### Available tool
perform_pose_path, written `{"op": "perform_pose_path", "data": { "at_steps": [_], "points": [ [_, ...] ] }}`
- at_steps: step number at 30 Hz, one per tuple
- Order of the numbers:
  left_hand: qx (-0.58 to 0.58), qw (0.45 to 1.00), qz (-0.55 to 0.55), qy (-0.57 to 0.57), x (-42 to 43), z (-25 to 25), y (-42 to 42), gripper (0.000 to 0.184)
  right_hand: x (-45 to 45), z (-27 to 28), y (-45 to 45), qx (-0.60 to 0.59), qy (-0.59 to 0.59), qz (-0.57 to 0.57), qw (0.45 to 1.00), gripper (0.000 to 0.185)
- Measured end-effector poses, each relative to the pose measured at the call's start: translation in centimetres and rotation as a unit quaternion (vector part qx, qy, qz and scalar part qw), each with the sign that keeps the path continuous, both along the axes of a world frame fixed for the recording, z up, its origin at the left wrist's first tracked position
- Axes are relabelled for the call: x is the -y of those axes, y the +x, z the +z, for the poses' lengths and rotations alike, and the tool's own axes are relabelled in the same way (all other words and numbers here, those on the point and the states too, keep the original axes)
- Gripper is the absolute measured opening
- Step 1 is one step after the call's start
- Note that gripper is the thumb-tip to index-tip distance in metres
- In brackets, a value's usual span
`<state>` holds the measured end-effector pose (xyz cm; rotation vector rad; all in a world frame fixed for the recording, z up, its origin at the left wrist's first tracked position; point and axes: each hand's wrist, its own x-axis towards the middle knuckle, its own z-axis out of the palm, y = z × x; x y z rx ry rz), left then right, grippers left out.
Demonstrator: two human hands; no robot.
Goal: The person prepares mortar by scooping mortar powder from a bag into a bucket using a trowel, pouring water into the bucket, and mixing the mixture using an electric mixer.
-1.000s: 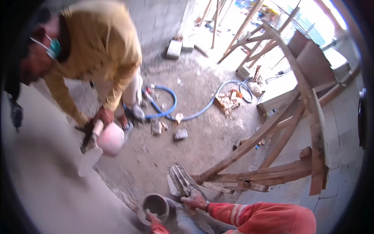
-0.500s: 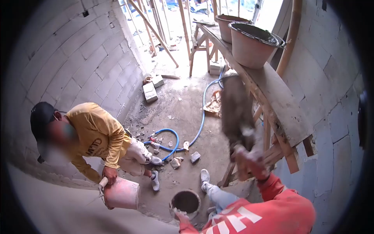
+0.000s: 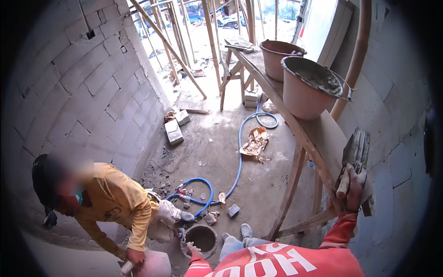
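My right hand [image 3: 354,188] is closed round the wooden handle of a plastering trowel [image 3: 357,147]. Its mortar-smeared blade points away from me at the near end of the plank bench, close to the right wall. Low in front of me, my left hand [image 3: 195,252] has its fingers on the rim of a mortar-crusted bucket [image 3: 185,240], which has grey mortar inside. At the left, a co-worker in a yellow shirt [image 3: 121,187] bends down, one hand on a pinkish bucket [image 3: 154,264].
On the plank bench [image 3: 323,134] stand a large bucket of mortar [image 3: 307,97] and another bucket [image 3: 273,64]. A blue hose [image 3: 240,159] winds over the floor past crumpled paper [image 3: 254,143], blocks [image 3: 174,131] and rubble. Bamboo poles [image 3: 211,46] stand at the opening.
The trowel, blurred and lower over the floor before, is now raised to the right beside the bench end. My left hand and its bucket are farther left. The co-worker has bent lower; the view has shifted.
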<state>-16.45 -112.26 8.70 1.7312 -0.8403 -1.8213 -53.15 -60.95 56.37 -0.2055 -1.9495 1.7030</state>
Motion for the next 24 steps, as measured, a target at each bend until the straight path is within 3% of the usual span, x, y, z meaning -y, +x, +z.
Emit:
{"op": "perform_pose_path", "data": {
  "at_steps": [2,5,9,13,15,17,20,21,23,24],
  "points": [
    [0.001,0.999,0.04,-0.01,2.0,-0.2,-1.3,0.034,-0.9,-1.9,-2.2,0.028,0.025,-0.044,0.998,0.036],
    [0.009,1.0,0.01,-0.012,4.5,0.2,-3.0,0.034,0.9,1.4,-2.9,0.225,0.082,-0.086,0.967,0.043],
    [0.05,0.994,-0.091,0.016,8.4,-2.0,-5.2,0.049,-0.5,0.3,-5.3,0.191,0.016,-0.034,0.981,0.043],
    [0.028,0.992,-0.108,0.064,10.3,-2.6,-8.5,0.048,-5.8,-1.1,-8.2,0.257,0.128,0.003,0.958,0.047],
    [0.001,0.993,-0.099,0.065,11.1,-1.9,-10.5,0.046,-5.4,-0.9,-8.4,0.292,0.342,-0.182,0.874,0.059],
    [-0.016,0.992,-0.083,0.098,11.9,-1.0,-12.3,0.041,-3.5,-0.4,-7.8,0.251,0.526,-0.328,0.744,0.063],
    [-0.002,0.989,-0.106,0.101,13.3,-1.2,-14.3,0.043,1.1,2.1,-6.7,0.108,0.577,-0.356,0.727,0.057],
    [-0.001,0.99,-0.108,0.09,14.1,-0.9,-15.6,0.043,6.9,4.1,-6.9,0.034,0.487,-0.338,0.805,0.039],
    [0.01,0.993,-0.093,0.071,15.2,0.3,-17.6,0.044,14.3,4.0,-8.1,-0.062,0.435,-0.279,0.854,0.026],
    [0.012,0.993,-0.092,0.07,16.0,0.4,-18.7,0.044,15.4,1.2,-9.0,-0.025,0.351,-0.219,0.91,0.02]
  ]
}}
